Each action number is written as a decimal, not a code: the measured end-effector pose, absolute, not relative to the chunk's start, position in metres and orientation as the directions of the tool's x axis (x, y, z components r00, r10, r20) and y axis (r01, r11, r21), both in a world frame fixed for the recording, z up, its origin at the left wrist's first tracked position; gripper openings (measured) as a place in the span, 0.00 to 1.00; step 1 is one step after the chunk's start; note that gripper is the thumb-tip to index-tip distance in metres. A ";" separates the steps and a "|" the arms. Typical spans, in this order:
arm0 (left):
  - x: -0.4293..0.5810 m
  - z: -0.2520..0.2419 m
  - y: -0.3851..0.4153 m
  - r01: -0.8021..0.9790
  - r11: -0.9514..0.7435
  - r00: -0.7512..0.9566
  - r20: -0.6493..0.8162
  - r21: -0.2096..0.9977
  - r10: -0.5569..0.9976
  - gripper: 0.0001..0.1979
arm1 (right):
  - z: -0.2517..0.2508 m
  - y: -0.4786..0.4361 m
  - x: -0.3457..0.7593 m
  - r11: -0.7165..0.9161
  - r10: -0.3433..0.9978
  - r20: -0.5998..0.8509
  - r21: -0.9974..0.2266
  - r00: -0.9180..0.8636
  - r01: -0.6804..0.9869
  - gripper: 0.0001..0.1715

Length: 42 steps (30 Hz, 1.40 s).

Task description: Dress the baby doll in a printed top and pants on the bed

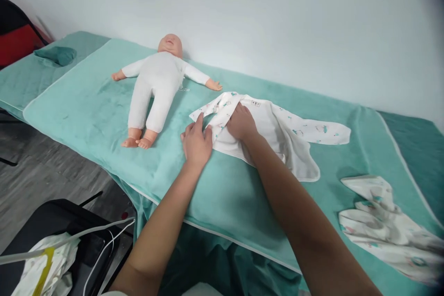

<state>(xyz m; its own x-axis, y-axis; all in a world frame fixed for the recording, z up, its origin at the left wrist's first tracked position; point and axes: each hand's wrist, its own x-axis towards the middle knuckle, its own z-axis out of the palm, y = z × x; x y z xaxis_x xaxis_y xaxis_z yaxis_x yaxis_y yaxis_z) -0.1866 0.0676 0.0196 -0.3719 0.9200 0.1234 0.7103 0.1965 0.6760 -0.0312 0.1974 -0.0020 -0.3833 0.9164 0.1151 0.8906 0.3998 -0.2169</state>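
A white baby shirt (265, 122) with small coloured prints lies spread open on the green cover, its inside facing up and one sleeve stretched to the right. My left hand (197, 144) is at the shirt's left side, its thumb and fingers closed on the printed edge. Curled against the folded-over left front is my right hand (242, 122), gripping the cloth there, with its fingertips partly hidden by the fabric. To the left a baby doll (156, 78) in a white suit lies on its back, arms spread, one hand close to the shirt.
A green-covered massage bed (86, 115) runs along a pale wall. Crumpled printed baby clothing (388, 226) lies at its right end. A black chair (69, 215) at lower left carries a bundled white item (52, 259), and a white cord passes over it. Another chair (15, 23) stands at far left.
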 end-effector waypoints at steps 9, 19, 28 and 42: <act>-0.225 0.008 0.113 0.531 0.060 -0.391 0.182 0.845 0.902 0.27 | -0.002 0.216 -0.030 0.530 0.847 0.247 -0.351 -0.470 0.772 0.33; -0.232 -0.004 0.115 0.248 -0.083 -0.408 0.181 0.965 0.895 0.30 | 0.000 0.209 -0.026 0.413 0.882 0.307 -0.868 -0.357 0.275 0.29; -0.232 -0.016 0.122 0.270 -0.072 -0.487 0.200 0.960 0.850 0.32 | 0.007 0.201 -0.029 0.298 0.921 0.212 -0.924 -0.327 0.241 0.32; -0.208 0.003 0.043 0.614 -0.241 -0.064 0.352 0.751 0.934 0.23 | 0.002 0.202 -0.031 0.358 0.930 0.265 -0.817 -0.256 0.453 0.27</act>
<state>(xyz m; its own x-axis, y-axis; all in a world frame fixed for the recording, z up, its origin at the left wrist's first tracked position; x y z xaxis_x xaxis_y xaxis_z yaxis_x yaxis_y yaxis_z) -0.2075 0.0430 0.0029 -0.0642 0.9338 0.3521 0.6144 -0.2411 0.7513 -0.0308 0.2025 0.0022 -0.2557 0.9296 0.2654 0.4531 0.3577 -0.8165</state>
